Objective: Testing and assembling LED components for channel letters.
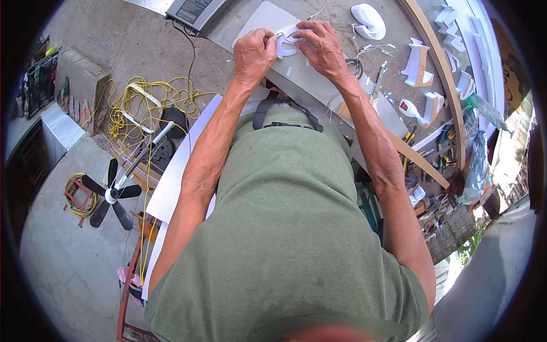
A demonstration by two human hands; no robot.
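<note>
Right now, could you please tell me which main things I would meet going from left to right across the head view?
Black-bladed fan, left hand, curved white piece, right hand, rounded white piece, translucent green bottle.

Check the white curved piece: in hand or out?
In hand: left hand pinches the white curved piece at one side; right hand touches the other.

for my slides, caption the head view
Left hand and right hand on a curved white piece over a grey worktop.
</note>
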